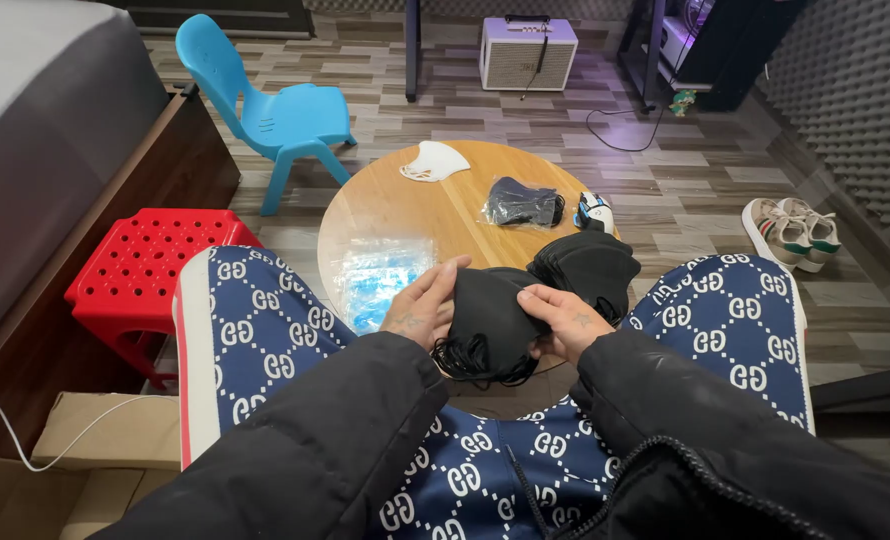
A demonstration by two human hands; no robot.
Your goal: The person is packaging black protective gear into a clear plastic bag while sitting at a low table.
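A bundle of black face masks (pixel 490 320) with dangling ear loops is held over my lap at the near edge of the round wooden table (pixel 435 205). My left hand (pixel 423 300) grips its left side, and my right hand (pixel 563 315) pinches its right side. A second stack of black masks (pixel 587 265) lies on the table just beyond my right hand. A clear bag of blue masks (pixel 380 275) rests on the table left of my left hand. Farther back lie a sealed bag of black masks (pixel 523 205) and a white mask (pixel 435 160).
A red plastic stool (pixel 150 265) stands at the left, a blue child's chair (pixel 275 110) behind it. A bed edge (pixel 55 130) runs along the left. A small white amplifier (pixel 527 52), a cable and a pair of sneakers (pixel 790 230) sit on the wood floor. Cardboard (pixel 75 450) lies lower left.
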